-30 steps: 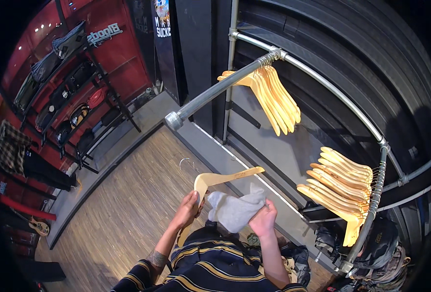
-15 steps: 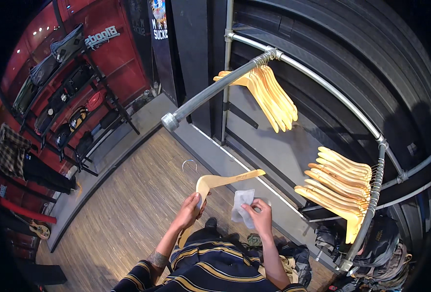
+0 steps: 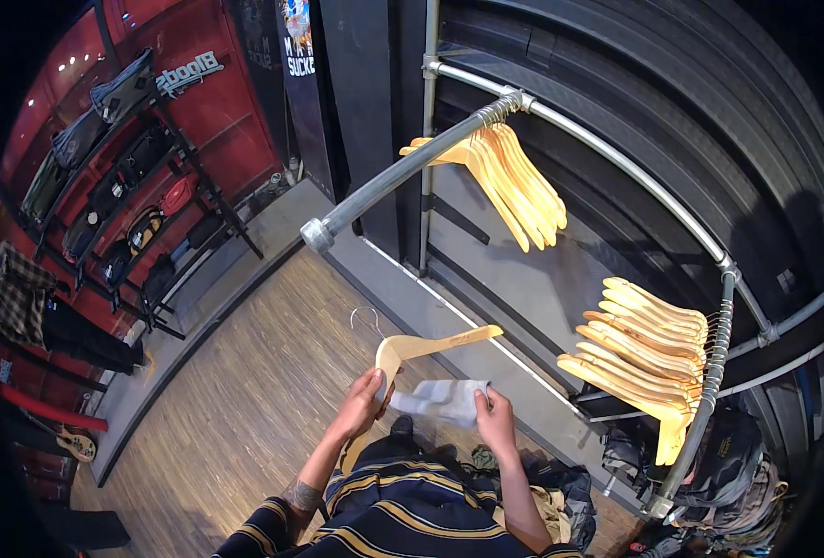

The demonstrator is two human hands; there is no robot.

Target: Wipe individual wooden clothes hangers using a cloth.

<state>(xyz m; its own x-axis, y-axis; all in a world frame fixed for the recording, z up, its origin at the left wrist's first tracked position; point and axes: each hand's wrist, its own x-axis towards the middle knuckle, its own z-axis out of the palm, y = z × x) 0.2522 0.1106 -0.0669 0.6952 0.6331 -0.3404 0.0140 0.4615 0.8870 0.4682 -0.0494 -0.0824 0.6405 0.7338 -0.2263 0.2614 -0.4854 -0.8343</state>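
Observation:
A wooden clothes hanger with a metal hook is in my left hand, gripped on its left arm near the middle. The hook points away from me, and one arm of the hanger reaches out to the right. A pale grey-white cloth stretches sideways below the hanger, slightly blurred. My right hand pinches the cloth at its right end. The cloth's left end comes close to my left hand; whether those fingers touch it I cannot tell.
A metal pipe rack stands ahead and to the right. Several wooden hangers hang on its far bar, and more hangers on the right one. Bags lie below at the right. A shelf with bags stands at the far left.
The cloth, which hung bunched from my right hand, is now spread out leftward toward my left hand. The hanger stays in nearly the same place.

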